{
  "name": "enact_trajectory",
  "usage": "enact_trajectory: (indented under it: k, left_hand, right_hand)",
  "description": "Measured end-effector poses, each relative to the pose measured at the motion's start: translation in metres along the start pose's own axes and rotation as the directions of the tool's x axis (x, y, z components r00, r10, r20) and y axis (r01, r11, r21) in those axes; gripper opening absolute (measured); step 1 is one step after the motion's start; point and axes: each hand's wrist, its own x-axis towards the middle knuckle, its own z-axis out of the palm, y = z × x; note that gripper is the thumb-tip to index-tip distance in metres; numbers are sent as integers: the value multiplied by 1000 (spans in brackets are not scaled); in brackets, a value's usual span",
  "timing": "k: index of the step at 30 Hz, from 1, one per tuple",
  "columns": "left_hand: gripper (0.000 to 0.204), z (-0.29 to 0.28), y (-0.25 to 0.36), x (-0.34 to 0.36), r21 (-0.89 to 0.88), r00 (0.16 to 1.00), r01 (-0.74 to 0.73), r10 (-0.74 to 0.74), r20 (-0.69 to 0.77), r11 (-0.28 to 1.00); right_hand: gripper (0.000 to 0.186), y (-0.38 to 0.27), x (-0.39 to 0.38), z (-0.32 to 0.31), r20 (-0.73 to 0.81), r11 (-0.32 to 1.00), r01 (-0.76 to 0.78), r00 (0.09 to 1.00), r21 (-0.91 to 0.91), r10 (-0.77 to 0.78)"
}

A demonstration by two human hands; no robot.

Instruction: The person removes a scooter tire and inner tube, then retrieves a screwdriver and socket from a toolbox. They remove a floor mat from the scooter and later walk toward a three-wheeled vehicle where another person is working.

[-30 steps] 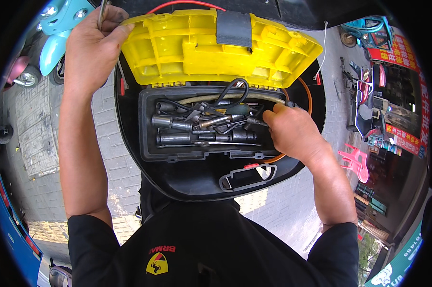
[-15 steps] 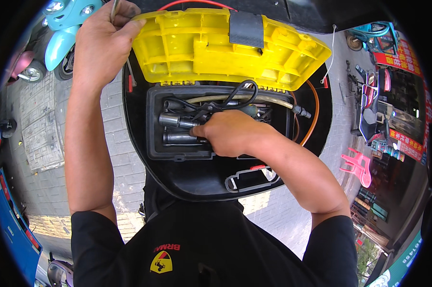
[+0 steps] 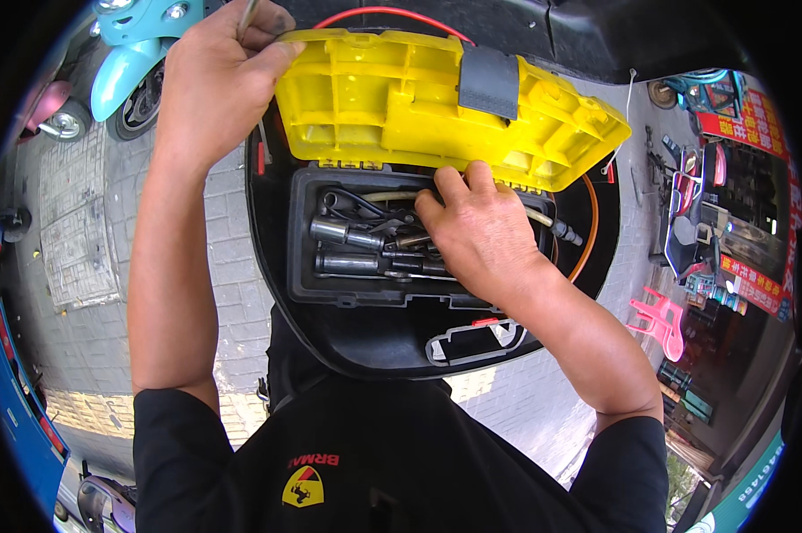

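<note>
At the upper left, my left hand [image 3: 227, 75] is closed, a thin metal rod [image 3: 247, 16] rising from between its fingers. Its thumb presses the corner of the raised yellow toolbox lid [image 3: 418, 115]. Down in the open dark grey toolbox [image 3: 301, 266], my right hand [image 3: 476, 226] bends its fingers over the tools, at the beige hose [image 3: 387, 196]; the fingertips and whatever they grip are hidden. To the left of this hand lie a shiny metal socket [image 3: 331, 231], a longer metal socket tool [image 3: 352, 264] and a black cable [image 3: 358, 202].
The toolbox sits in a black tray-like compartment [image 3: 347, 342] with an orange hose [image 3: 587, 235] on its right and a grey-framed opening [image 3: 476, 344] near its front. A turquoise scooter [image 3: 130, 71] stands at the upper left, a pink stool [image 3: 658, 322] at the right.
My right hand has moved right and farther away, off the sockets and over the hose. The black cable loop beside it is no longer seen. My left hand keeps hold of the lid.
</note>
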Motion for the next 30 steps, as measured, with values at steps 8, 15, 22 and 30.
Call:
enact_trajectory:
  k: [8,15,22,30]
  left_hand:
    - [14,2,3,2,7,999,37,-37,5,999]
    - [14,4,5,2,88,995,101,-99,-28,991]
    - [18,7,-2,7,9,997,62,-61,-47,998]
    - [17,6,2,2,-8,997,49,-50,-54,999]
  right_hand:
    - [26,3,-15,4,166,997,-78,983,-2,77]
    - [23,11,-25,11,168,939,-34,985,341,-25]
    - [39,24,-44,12,238,633,-16,934,774,-267]
    - [58,16,-63,13,143,573,-9,971,820,-190]
